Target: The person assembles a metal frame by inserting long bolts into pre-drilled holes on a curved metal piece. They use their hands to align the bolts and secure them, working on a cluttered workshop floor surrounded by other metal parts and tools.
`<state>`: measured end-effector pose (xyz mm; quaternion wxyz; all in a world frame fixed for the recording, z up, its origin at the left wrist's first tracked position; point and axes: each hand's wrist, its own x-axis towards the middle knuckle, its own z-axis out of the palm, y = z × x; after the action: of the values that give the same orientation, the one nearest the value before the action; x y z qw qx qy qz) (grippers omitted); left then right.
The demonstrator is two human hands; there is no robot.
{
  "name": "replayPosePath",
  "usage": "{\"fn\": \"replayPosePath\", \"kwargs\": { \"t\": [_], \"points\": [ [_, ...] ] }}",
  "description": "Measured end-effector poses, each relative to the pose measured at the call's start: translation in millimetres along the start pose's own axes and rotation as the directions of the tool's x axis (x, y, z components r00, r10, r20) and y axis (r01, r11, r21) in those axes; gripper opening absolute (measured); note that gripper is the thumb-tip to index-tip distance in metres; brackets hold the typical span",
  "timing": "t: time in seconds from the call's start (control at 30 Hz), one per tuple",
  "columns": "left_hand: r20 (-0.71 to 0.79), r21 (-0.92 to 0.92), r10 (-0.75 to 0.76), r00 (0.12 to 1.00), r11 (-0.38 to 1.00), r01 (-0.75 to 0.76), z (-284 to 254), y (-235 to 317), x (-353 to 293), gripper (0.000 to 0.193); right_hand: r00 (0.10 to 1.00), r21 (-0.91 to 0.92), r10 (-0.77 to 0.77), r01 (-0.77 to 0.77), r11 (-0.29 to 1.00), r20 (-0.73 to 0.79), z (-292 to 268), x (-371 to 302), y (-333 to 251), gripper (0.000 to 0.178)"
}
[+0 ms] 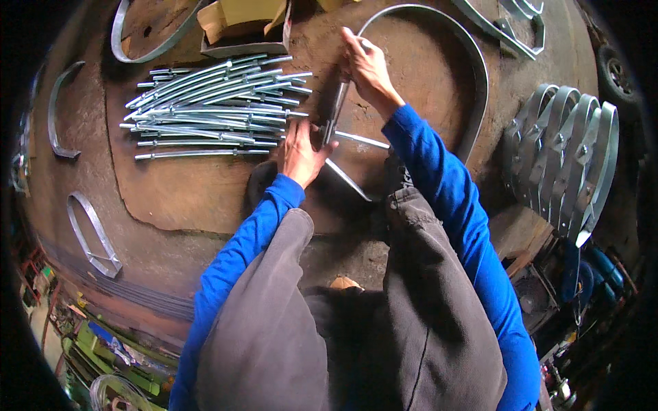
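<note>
A dark, long-handled metal tool, possibly a wrench [338, 104], stands between my hands over the work surface. My right hand [369, 72] is closed round its far end. At its near end, my left hand [303, 152] has its fingers and thumb curled in; what they grip is partly hidden. Beside that hand, a thin metal rod [363, 140] runs off to the right, and a flat metal piece [348, 179] slants toward my knee. A large curved metal strip [484, 82] loops from near my right hand round to the right.
A pile of threaded rods [205, 109] with nuts lies left of my hands, below an open cardboard box [245, 49]. Bent metal loops [96, 233] lie around the left side. Several strip frames [562, 154] stand stacked at right, near a small wheel [615, 74].
</note>
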<state>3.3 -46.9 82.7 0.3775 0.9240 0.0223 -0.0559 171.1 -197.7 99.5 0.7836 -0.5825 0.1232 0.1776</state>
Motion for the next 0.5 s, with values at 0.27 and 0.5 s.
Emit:
{"fn": "replayPosePath", "kwargs": {
  "t": [0.27,0.5],
  "points": [
    [0.092,-0.188,0.086,0.992,0.980,-0.068,1,17,-7,0.066,0.984,0.346,-0.180,0.169,0.923,-0.001,-47,-58,-2,0.033],
    [0.045,-0.139,0.054,0.998,0.989,-0.047,-1,27,-10,0.062,0.936,0.125,-0.112,0.161,0.979,-0.332,-18,-79,-26,0.034]
  ]
}}
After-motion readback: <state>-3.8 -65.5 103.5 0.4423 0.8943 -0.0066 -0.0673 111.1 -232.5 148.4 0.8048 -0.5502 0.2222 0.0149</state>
